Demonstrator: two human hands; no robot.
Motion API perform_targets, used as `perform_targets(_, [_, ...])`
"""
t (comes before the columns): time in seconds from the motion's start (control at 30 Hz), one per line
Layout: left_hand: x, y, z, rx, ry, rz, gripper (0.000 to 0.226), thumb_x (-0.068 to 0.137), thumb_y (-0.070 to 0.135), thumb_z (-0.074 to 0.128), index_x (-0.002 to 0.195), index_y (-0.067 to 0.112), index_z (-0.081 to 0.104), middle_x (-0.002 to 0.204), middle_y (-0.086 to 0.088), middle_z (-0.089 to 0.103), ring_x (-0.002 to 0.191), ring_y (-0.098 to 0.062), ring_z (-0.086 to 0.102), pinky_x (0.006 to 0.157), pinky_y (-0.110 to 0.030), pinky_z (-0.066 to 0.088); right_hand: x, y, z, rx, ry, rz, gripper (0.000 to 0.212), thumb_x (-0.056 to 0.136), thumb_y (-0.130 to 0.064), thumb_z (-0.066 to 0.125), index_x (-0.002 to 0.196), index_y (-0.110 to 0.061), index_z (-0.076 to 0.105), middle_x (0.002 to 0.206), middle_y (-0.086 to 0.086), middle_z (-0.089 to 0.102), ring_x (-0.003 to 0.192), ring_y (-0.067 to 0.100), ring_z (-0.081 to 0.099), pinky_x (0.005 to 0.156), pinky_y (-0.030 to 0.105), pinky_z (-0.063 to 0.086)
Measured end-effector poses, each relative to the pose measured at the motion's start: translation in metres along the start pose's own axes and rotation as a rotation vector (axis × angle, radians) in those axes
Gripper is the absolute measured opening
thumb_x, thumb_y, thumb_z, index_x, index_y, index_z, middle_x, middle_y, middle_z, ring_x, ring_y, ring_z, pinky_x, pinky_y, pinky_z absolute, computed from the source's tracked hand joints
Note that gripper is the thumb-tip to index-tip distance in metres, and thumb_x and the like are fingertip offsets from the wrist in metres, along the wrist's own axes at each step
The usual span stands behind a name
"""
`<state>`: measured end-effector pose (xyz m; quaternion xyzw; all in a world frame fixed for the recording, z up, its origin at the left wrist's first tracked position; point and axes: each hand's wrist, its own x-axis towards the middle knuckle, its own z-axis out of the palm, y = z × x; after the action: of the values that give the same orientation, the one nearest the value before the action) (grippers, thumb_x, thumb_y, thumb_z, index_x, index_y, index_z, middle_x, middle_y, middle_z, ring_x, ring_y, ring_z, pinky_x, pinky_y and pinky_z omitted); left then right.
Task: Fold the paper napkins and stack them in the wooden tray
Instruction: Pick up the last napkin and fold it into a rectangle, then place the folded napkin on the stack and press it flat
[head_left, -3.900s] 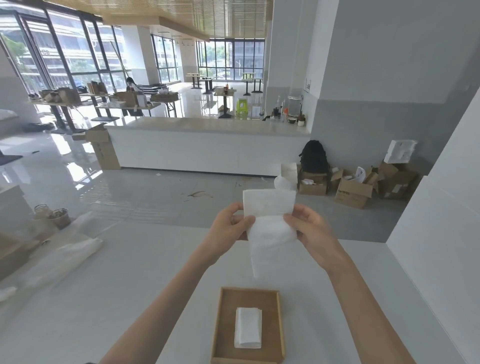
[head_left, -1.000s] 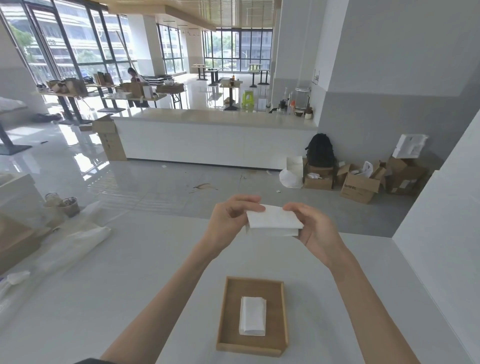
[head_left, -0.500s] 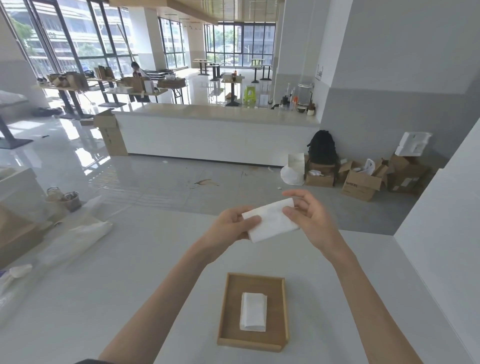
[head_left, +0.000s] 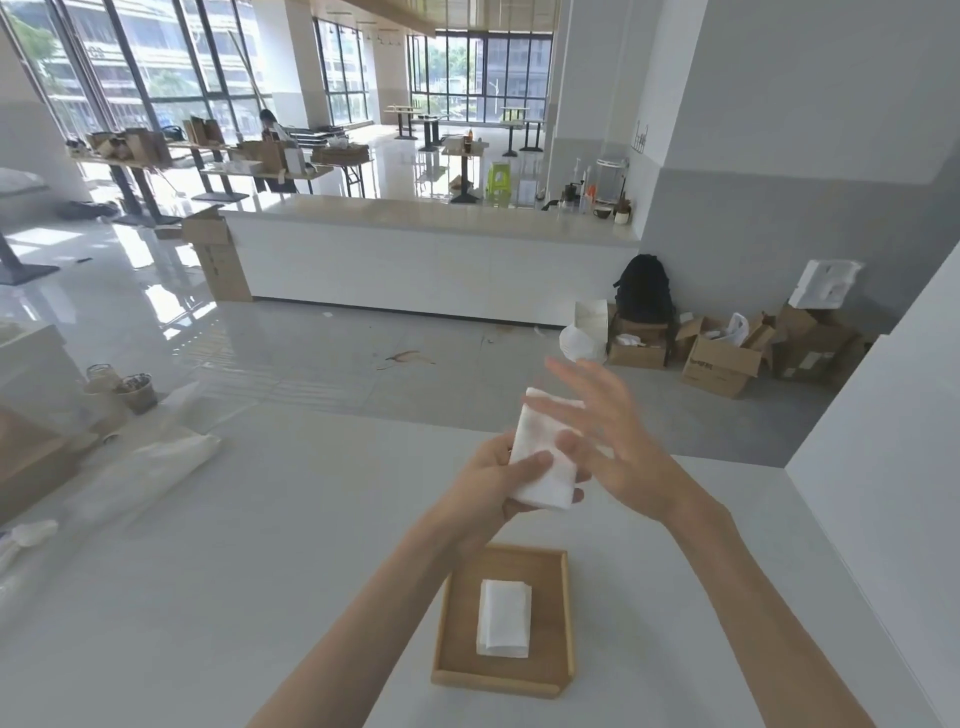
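Note:
A folded white paper napkin (head_left: 540, 457) is held upright above the table, a little beyond the wooden tray (head_left: 567, 618). My left hand (head_left: 493, 483) grips its lower part, thumb across the front. My right hand (head_left: 613, 441) has its fingers spread and blurred, its thumb pressing on the napkin's face. Another folded napkin (head_left: 504, 618) lies flat in the middle of the tray, which sits on the white table (head_left: 260, 545) near its front edge.
Clear plastic bags (head_left: 150, 467) and paper cups (head_left: 137, 392) lie at the table's left side. A white wall panel (head_left: 883, 519) borders the table on the right. Beyond are a white counter, cardboard boxes and a backpack on the floor.
The long napkin was folded down to a small rectangle. It has turned from level to upright in my left hand, and my right hand has let go of its edge and spread its fingers.

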<state>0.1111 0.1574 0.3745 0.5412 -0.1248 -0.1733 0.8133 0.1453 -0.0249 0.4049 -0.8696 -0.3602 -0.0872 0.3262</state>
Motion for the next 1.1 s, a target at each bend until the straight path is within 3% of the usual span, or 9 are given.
perform_targets(0.17, [-0.005,0.005,-0.005,-0.120,-0.049,-0.010,0.042,0.101,-0.003,0.048,0.142,0.001,0.046,0.139,-0.025,0.057,0.124,-0.043,0.058,0.106,-0.053,0.048,-0.004,0.011,0.011,-0.345,-0.078,0.039,0.059,0.096,-0.070,0.000,0.148,-0.060,0.025,0.169,-0.008,-0.011,0.153,0.020,-0.023,0.122,0.057,-0.008])
perform_targets(0.37, [-0.010,0.003,-0.004,-0.128,-0.023,-0.009,0.042,0.101,-0.005,0.046,0.142,0.004,0.046,0.133,-0.020,0.061,0.118,-0.036,0.063,0.098,-0.046,0.054,-0.002,0.006,0.024,-0.328,-0.030,0.063,0.067,0.094,-0.070,-0.003,0.155,-0.050,0.017,0.169,-0.004,-0.015,0.153,0.021,-0.025,0.122,0.049,-0.015])
perform_targets(0.43, [-0.010,0.000,-0.008,-0.166,-0.009,-0.019,0.044,0.100,-0.008,0.046,0.142,0.004,0.046,0.141,-0.023,0.056,0.125,-0.044,0.058,0.104,-0.055,0.049,0.000,0.013,0.029,-0.328,0.043,0.231,0.073,0.093,-0.071,-0.007,0.158,-0.044,0.013,0.170,-0.001,-0.007,0.154,0.024,-0.018,0.124,0.052,-0.004])
perform_targets(0.5, [-0.011,-0.006,-0.013,-0.199,0.044,-0.030,0.045,0.100,-0.008,0.045,0.143,0.005,0.046,0.145,-0.024,0.051,0.126,-0.049,0.055,0.108,-0.061,0.043,-0.002,0.015,0.033,-0.167,0.119,0.464,0.073,0.096,-0.070,0.004,0.158,-0.033,0.020,0.165,0.003,0.021,0.155,0.025,0.007,0.123,0.048,0.014])
perform_targets(0.57, [-0.013,-0.018,-0.020,-0.204,0.103,-0.050,0.045,0.101,-0.003,0.046,0.145,0.010,0.045,0.145,-0.022,0.052,0.127,-0.049,0.055,0.109,-0.064,0.040,-0.012,0.009,0.043,0.301,0.142,0.619,0.057,0.101,-0.058,0.032,0.142,-0.023,0.051,0.132,-0.007,0.059,0.136,0.019,0.046,0.110,0.037,0.037])
perform_targets(0.63, [-0.015,-0.032,-0.026,-0.164,0.144,-0.089,0.043,0.103,0.004,0.048,0.145,0.014,0.045,0.143,-0.021,0.055,0.126,-0.049,0.056,0.108,-0.066,0.039,-0.023,0.006,0.061,0.637,0.107,0.684,0.038,0.101,-0.044,0.050,0.118,-0.016,0.069,0.106,-0.008,0.073,0.109,0.018,0.068,0.095,0.035,0.054])
perform_targets(0.8, [-0.023,-0.084,-0.038,0.043,0.229,-0.258,0.033,0.106,0.021,0.046,0.138,0.021,0.055,0.133,-0.009,0.066,0.122,-0.029,0.064,0.102,-0.053,0.051,-0.054,0.033,0.121,0.650,0.247,0.770,0.013,0.098,-0.022,0.062,0.096,-0.014,0.073,0.092,0.002,0.076,0.088,0.019,0.072,0.075,0.031,0.057])
perform_targets(0.93, [-0.024,-0.148,-0.062,0.279,0.508,-0.351,0.020,0.102,0.016,0.052,0.113,0.007,0.066,0.110,-0.012,0.071,0.098,-0.020,0.071,0.083,-0.030,0.059,-0.089,0.070,0.172,0.601,0.153,0.886,0.008,0.095,-0.023,0.066,0.095,-0.018,0.073,0.089,-0.002,0.076,0.085,0.018,0.071,0.074,0.033,0.056])
perform_targets(1.1, [-0.023,-0.227,-0.094,0.428,0.606,-0.545,0.014,0.096,0.017,0.060,0.105,0.010,0.068,0.103,-0.019,0.071,0.096,-0.035,0.070,0.088,-0.049,0.058,-0.129,0.110,0.239,0.646,-0.025,1.079,0.010,0.096,-0.016,0.065,0.092,-0.024,0.071,0.094,-0.002,0.076,0.095,0.023,0.072,0.080,0.035,0.056])
